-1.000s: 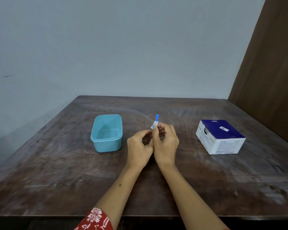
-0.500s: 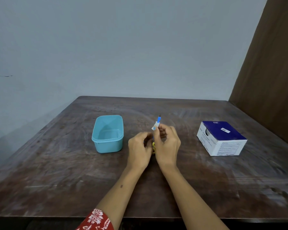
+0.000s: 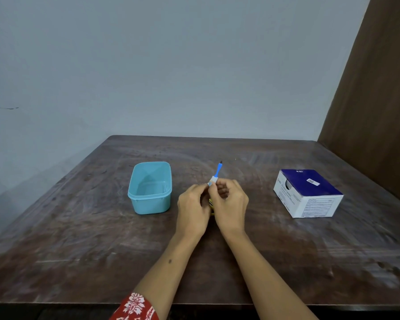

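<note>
A slim blue-capped piece is held up over the middle of the table, just above and beyond the two hands, which are pressed close together. Its white collar is pinched between the thumb and forefinger of the right hand, and the same collar is met by the curled fingertips of the left hand, so a two-handed pinch is judged. The long axis is set nearly upright, tilted a little to the right and away from the person, with a dark point at the top. The lower end is hidden between the palms, where a small yellow part can be made out. Whether that part is joined to the piece cannot be told. The piece is reached equally by both hands, so a pull or twist along that upright axis is what any parting of cap and base would be expected to call for.

A light blue tub is set open on the table near the left hand, and a blue and white box is placed well apart on the right. The tabletop is dark wood, worn and scuffed with pale marks. A plain grey wall is seen behind it, with a brown panel at the right, and a red patterned sleeve is seen at the lower edge
</note>
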`<state>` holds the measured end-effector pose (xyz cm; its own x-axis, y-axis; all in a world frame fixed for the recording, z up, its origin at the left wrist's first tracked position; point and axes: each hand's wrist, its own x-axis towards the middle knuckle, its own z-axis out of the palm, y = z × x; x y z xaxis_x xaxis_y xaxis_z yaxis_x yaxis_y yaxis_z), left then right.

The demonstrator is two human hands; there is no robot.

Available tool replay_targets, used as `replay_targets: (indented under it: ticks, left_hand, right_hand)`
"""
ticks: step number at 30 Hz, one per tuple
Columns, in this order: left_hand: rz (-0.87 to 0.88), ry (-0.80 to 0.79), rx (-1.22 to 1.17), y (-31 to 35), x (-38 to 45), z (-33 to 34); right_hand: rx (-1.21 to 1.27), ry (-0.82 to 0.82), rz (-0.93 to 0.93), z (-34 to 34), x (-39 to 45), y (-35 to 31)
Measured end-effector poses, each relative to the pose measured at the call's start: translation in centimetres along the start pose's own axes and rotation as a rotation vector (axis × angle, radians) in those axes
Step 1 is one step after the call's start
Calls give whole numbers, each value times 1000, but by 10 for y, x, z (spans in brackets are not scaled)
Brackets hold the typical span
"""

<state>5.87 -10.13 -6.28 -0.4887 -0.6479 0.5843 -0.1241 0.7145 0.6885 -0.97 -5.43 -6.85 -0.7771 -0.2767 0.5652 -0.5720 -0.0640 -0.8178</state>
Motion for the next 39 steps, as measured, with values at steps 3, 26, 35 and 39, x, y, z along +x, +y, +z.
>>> replay_targets:
  ticks: [3,26,35,39]
  left_hand:
    - [18,-37,13,0,-1,0]
    - [4,-126,119,2,-1,0]
    - [17,-116,139,1,0,0]
    - [14,-101,151,0,1,-1]
  right_hand:
    - [45,101,-35,-2,1,-1]
    - [44,187,-37,-6,2,-4]
    - [63,221,-43,-6,3,-5]
    - [70,187,-26,-4,4,-4]
